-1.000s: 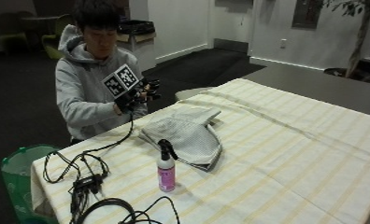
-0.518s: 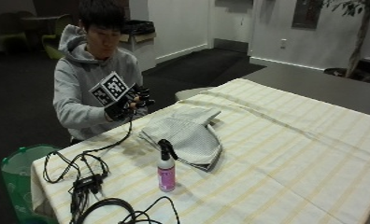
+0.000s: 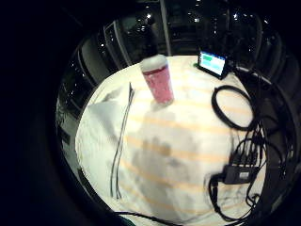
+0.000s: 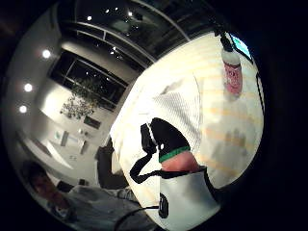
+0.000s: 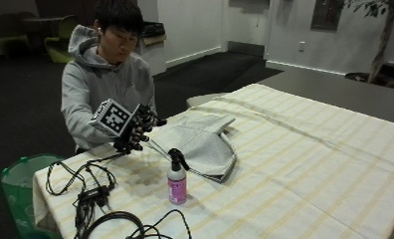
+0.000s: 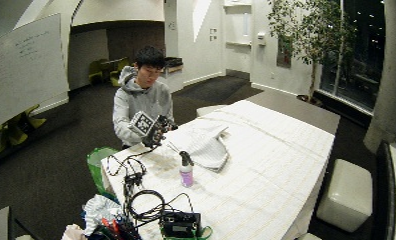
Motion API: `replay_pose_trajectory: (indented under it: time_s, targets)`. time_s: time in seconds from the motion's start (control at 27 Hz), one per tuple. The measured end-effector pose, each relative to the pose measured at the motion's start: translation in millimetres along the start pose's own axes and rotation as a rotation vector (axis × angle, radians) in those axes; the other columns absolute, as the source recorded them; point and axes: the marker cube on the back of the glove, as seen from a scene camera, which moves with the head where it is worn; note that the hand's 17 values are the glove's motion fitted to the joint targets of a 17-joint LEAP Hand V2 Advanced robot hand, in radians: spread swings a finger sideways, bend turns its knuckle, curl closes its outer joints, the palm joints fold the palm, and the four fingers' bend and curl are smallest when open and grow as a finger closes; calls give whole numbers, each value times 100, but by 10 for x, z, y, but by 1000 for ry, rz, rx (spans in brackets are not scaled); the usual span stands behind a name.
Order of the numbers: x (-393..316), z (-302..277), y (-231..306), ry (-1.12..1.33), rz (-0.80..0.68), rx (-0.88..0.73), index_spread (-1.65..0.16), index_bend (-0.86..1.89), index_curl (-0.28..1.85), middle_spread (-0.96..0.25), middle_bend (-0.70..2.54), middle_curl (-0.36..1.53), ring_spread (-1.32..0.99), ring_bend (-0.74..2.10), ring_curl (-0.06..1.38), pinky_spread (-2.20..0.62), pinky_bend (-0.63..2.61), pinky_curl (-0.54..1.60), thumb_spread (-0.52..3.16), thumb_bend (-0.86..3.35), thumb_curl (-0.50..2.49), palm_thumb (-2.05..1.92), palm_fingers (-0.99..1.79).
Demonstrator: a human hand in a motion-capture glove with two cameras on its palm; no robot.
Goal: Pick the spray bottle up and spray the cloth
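Hovering left of centre, the black-gloved right hand [image 5: 136, 130] held nothing, fingers loosely curled; the pink plastic spray bottle [image 5: 176, 177] stood untouched at lower centre beside the folded white cloth [image 5: 200, 144], unsprayed.

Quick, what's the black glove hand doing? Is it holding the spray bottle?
Right hand: holds nothing, fingers loosely curled, raised above the table.
The spray bottle stands untouched beside the cloth.
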Motion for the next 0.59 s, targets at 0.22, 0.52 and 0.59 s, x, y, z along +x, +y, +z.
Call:
replay_pose_trajectory:
  time_s: [0.22, 0.52, 0.59]
  targets:
    - [281, 167, -243, -38, 63, 8, -40, 7, 12, -6, 21, 30, 5, 35, 23, 26, 55, 33, 105, -2, 31, 54, -10]
    - [503, 433, -560, -282, 215, 70, -39, 9, 11, -7, 23, 31, 4, 35, 23, 25, 53, 33, 103, -1, 33, 59, -6]
    - [532, 502, -619, -314, 234, 83, -38, 11, 12, -7, 23, 32, 3, 34, 23, 25, 53, 33, 102, -1, 34, 61, -5]
